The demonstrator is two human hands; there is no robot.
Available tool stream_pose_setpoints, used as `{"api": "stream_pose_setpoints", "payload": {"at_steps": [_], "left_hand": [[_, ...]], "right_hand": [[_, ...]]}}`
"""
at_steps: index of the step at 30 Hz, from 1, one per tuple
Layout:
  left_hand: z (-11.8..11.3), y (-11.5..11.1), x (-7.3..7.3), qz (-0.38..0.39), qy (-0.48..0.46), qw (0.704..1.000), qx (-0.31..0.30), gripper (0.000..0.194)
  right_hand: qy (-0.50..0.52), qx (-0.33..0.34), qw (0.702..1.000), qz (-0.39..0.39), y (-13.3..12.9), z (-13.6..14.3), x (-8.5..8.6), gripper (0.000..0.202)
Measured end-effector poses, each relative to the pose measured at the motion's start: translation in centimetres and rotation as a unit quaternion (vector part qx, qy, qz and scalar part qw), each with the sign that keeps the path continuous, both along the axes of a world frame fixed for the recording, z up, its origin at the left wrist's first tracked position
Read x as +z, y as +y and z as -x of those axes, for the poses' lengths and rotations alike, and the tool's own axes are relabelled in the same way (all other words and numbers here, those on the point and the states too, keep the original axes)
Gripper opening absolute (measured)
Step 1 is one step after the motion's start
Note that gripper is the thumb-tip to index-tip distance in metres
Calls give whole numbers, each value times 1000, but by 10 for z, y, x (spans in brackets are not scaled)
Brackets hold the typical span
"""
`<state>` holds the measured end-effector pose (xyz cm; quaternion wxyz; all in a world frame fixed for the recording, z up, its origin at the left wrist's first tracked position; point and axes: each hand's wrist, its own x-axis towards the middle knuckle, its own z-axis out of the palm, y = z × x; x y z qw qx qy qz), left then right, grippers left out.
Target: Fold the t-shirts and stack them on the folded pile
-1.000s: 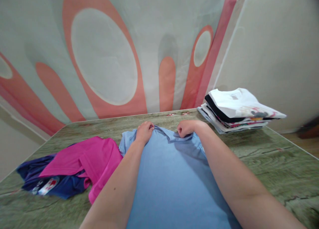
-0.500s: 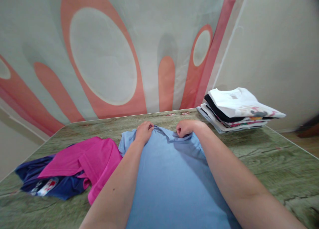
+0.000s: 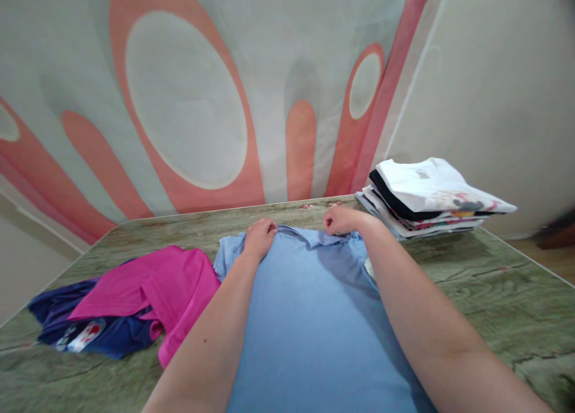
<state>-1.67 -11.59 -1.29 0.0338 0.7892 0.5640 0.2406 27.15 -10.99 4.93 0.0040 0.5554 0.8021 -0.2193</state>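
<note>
A light blue T-shirt (image 3: 309, 317) lies spread in front of me, its collar end toward the far edge of the table. My left hand (image 3: 260, 236) is closed on the fabric at the left of the collar. At the right shoulder, my right hand (image 3: 342, 221) pinches the shirt's edge in a closed fist. Between the hands the collar sags slightly, and a shadow falls across the right side of the cloth. My right forearm covers part of the right sleeve.
On the left, a bright pink garment (image 3: 179, 281) lies loosely over a dark blue one (image 3: 121, 341). A stack of folded shirts, white on top (image 3: 431, 185), stands at the back right of the wood-patterned table (image 3: 476, 281). A printed wall hanging (image 3: 269, 71) rises behind the table.
My right hand has moved slightly away and to the right, drawing the shirt's right shoulder with it. My left hand stays in place.
</note>
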Motion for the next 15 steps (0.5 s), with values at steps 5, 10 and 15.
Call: {"api": "stream_pose_setpoints", "payload": {"at_steps": [5, 10, 15], "left_hand": [[-1, -1, 1, -1, -3, 1000, 2, 8], [-2, -2, 2, -15, -21, 1000, -12, 7], [2, 0, -1, -18, -10, 1000, 2, 10]], "right_hand": [[-9, -81, 993, -82, 4, -2, -2, 15], [-15, -153, 980, -124, 10, -8, -9, 18], [-16, -195, 972, -130, 12, -11, -11, 20]]}}
